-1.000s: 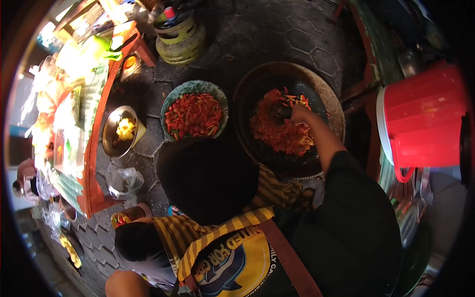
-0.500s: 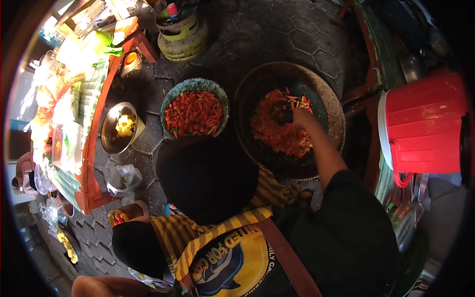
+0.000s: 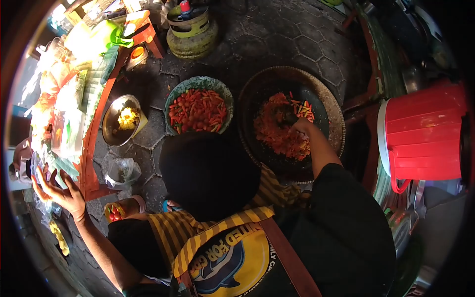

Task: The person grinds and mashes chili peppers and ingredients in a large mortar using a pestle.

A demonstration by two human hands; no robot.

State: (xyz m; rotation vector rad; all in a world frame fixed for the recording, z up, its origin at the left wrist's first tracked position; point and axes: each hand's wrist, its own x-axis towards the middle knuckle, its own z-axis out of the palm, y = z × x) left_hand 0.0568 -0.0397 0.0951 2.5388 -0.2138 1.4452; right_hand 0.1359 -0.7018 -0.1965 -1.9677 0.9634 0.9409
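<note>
My right hand [image 3: 303, 128] is closed around a dark pestle [image 3: 287, 118], its head down in crushed red chilli [image 3: 269, 126]. The mash lies in a wide dark mortar [image 3: 271, 166] with a pale brown rim. A few whole chillies [image 3: 302, 110] sit unbroken at the far side of the mash. Off to the left, my left hand [image 3: 67, 195] is raised with fingers spread, holding nothing, in front of the low table's near end. Left of the mortar stands a mottled green bowl [image 3: 226, 96] full of red chillies [image 3: 198, 110].
A metal bowl [image 3: 110, 133] holds chopped yellow pieces. A clear plastic bag [image 3: 122, 173] and a small tub of chillies [image 3: 115, 213] lie nearby. An orange-edged table [image 3: 91, 163] flanks the left, a gas cylinder [image 3: 190, 39] stands ahead, and a red bucket [image 3: 425, 133] is right.
My left hand has come into view and risen at the left, fingers spread. My right hand has shifted slightly down in the picture within the mortar, still on the pestle.
</note>
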